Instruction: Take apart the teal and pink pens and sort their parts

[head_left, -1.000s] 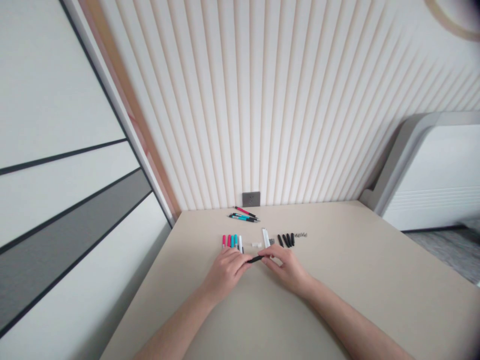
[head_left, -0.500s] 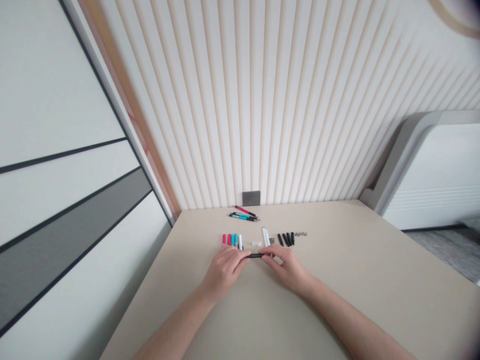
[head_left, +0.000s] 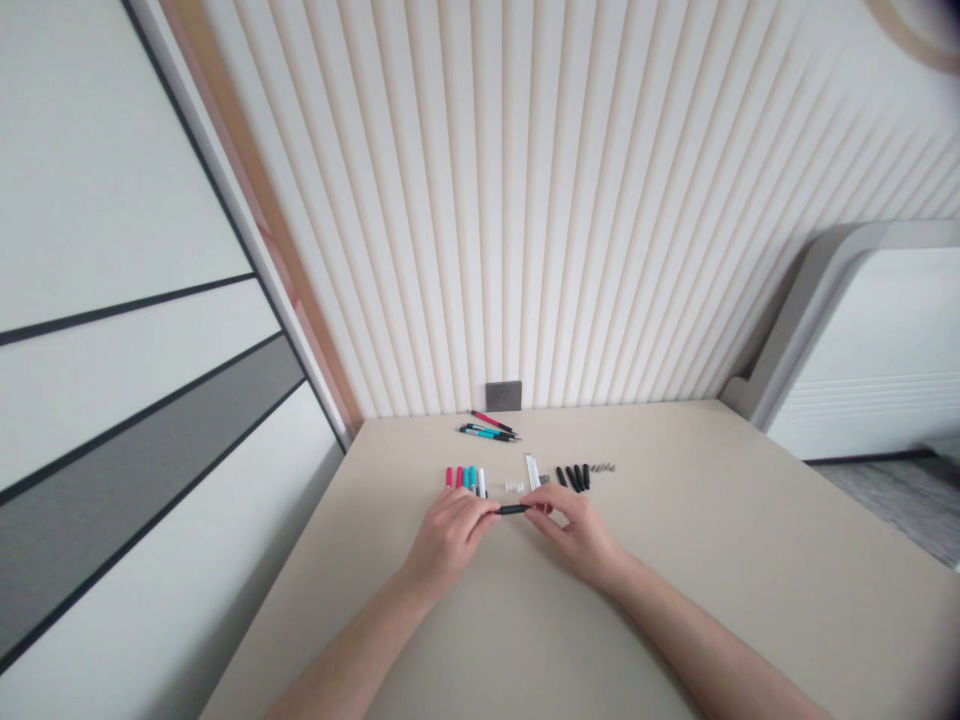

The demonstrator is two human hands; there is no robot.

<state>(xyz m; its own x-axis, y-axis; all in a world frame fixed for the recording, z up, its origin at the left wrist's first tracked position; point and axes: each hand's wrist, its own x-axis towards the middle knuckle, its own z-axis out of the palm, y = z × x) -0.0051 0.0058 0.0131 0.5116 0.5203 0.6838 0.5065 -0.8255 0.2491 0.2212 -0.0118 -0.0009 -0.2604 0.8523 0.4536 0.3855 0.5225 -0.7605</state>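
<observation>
Between my two hands a black pen part (head_left: 513, 509) lies level, just above the table. My left hand (head_left: 448, 527) pinches its left end, and my right hand (head_left: 571, 525) pinches the right end; the fingers hide both ends. Just beyond my left hand stand in a row several pen barrels (head_left: 465, 478), coloured pink, turquoise and white. Small white pieces (head_left: 514, 487) and slim white refills (head_left: 532, 472) lie behind the held part. To the right are several black grips (head_left: 574, 477) and small springs (head_left: 602, 468).
Pink and turquoise assembled pens (head_left: 489, 432) lie near the back of the beige table (head_left: 675, 520). A dark wall socket (head_left: 503, 396) sits above the table's back edge, on the ribbed wall. A pale cabinet (head_left: 135, 480) flanks the left side, and a white headboard (head_left: 870, 330) is at the right.
Both hands keep their pinch on the black pen part. My right fingers have shifted very slightly at its right end; the view has moved a little.
</observation>
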